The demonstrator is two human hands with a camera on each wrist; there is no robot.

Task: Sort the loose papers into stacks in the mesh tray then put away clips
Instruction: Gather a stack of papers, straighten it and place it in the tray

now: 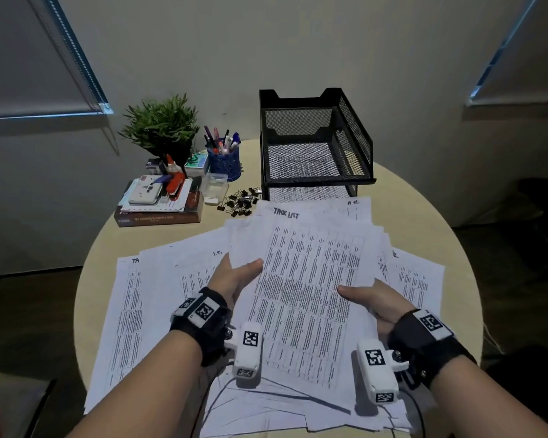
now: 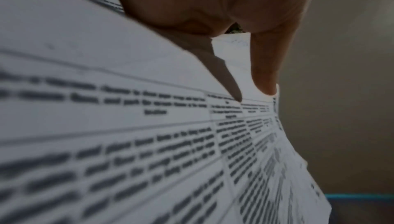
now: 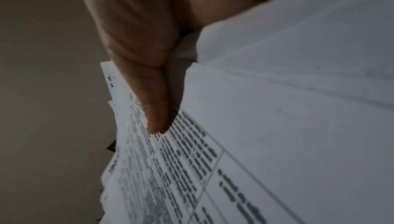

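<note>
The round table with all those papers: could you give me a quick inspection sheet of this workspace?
Surface: round beige table, mostly under sheets.
Job's things: loose papers spread out; mesh tray behind; binder clips heaped.
Clutter: plant, pen cup, book pile.
Hands: left hand and right hand hold a bundle of sheets by its sides.
Cables: thin wire by the right wrist.
Surroundings: wall, two window blinds.

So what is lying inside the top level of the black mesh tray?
Through the mesh floor of the tray's top level, only printed paper shows, and it may lie on the level below. The binder clips are outside, on the table.
</note>
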